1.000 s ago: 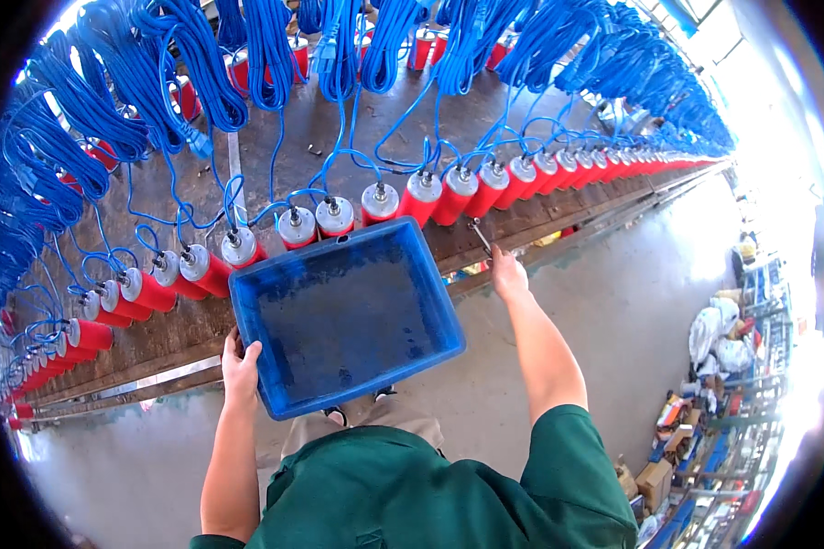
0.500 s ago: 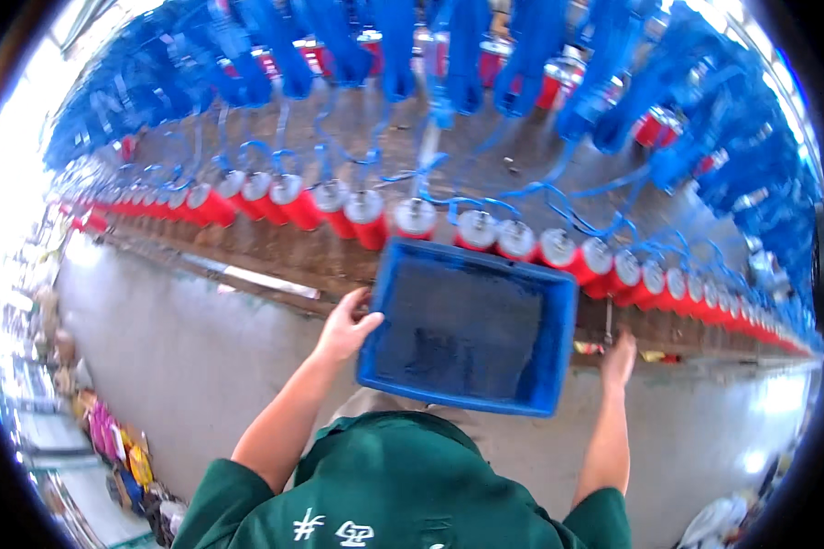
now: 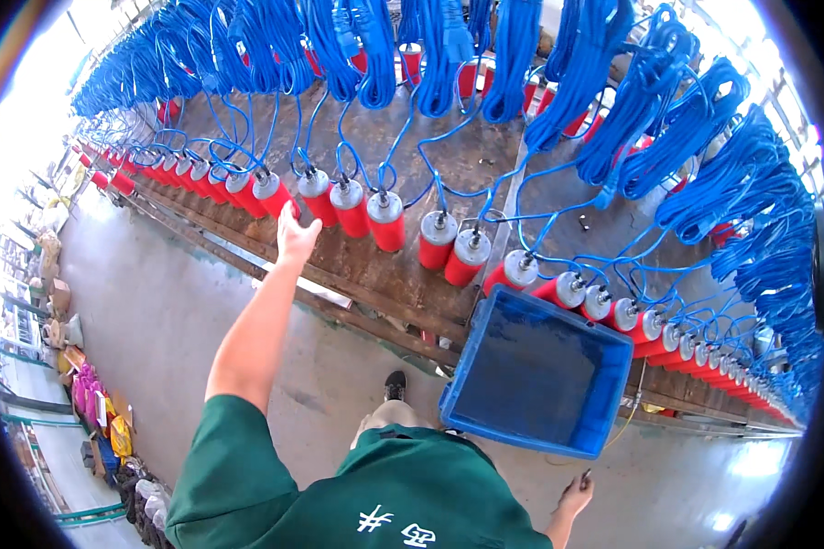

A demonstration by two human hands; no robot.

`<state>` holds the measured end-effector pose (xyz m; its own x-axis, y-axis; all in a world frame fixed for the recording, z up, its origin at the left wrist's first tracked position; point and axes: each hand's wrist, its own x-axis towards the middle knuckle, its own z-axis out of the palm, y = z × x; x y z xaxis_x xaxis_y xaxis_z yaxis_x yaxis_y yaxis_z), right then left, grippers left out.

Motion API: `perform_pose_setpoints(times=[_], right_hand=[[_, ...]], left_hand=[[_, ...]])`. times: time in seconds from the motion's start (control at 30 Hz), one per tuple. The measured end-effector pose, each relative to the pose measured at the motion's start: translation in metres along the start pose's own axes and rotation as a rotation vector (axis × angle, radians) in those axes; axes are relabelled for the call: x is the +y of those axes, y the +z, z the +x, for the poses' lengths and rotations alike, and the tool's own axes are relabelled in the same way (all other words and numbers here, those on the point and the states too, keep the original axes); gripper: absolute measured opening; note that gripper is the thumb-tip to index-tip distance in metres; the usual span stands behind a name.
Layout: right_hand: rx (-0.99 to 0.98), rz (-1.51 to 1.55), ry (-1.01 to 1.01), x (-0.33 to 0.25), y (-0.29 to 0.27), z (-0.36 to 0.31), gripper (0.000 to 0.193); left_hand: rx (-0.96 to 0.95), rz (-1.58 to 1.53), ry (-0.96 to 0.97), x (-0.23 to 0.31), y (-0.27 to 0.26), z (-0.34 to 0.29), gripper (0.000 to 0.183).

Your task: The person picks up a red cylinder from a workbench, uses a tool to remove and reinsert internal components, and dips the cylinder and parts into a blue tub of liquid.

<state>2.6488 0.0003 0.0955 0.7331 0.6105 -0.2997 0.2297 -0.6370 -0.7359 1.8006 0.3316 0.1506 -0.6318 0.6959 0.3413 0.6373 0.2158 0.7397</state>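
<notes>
My left hand reaches up at the left of the row, thumb and fingers apart. Its fingertips are at a red cylinder with a grey metal top; whether they touch it I cannot tell. A blue plastic tub leans tilted over the bench's front edge, against the row of cylinders, with neither hand on it. Below the tub, my right hand hangs low with fingers curled together, and a small dark bit shows at the fingertips.
Red cylinders line the front of the brown bench, each trailing blue cable. Coiled blue cable bundles stand along the far side, with more red cylinders behind. Goods and bags lie across the grey floor at left.
My left hand has left the tub's side and moved up and left to the cylinders. My right hand has dropped away from the bench edge. The tub sits further right in view.
</notes>
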Motion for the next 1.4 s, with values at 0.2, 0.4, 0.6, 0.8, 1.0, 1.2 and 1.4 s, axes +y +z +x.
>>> perform_pose_setpoints(times=[0.2,0.4,0.6,0.8,1.0,1.2,1.4], right_hand=[[-0.023,-0.083,-0.075,0.079,-0.018,-0.062,0.014],[-0.112,-0.443,-0.273,-0.006,-0.01,-0.129,0.023],[-0.099,-0.076,-0.094,0.047,-0.004,-0.092,0.013],[-0.004,-0.002,-0.172,0.009,-0.014,-0.062,0.016],[-0.229,0.272,-0.115,-0.193,-0.012,-0.097,0.012],[-0.665,0.244,-0.049,-0.275,0.014,-0.105,0.032],[-0.991,0.184,-0.155,-0.278,0.047,-0.102,0.031]], left_hand=[[-0.47,-0.167,0.088,0.055,0.026,0.081,0.111],[-0.435,0.114,0.107,0.037,0.018,0.098,0.077],[-0.03,-0.011,0.175,0.031,0.005,0.027,0.074],[0.128,-0.106,-0.011,0.034,-0.039,-0.056,0.069],[-0.154,-0.53,-0.309,0.108,-0.114,-0.152,0.061],[-0.446,-0.953,-0.676,0.19,-0.095,-0.229,0.052],[-0.558,-0.862,-0.742,0.213,-0.035,-0.257,0.051]])
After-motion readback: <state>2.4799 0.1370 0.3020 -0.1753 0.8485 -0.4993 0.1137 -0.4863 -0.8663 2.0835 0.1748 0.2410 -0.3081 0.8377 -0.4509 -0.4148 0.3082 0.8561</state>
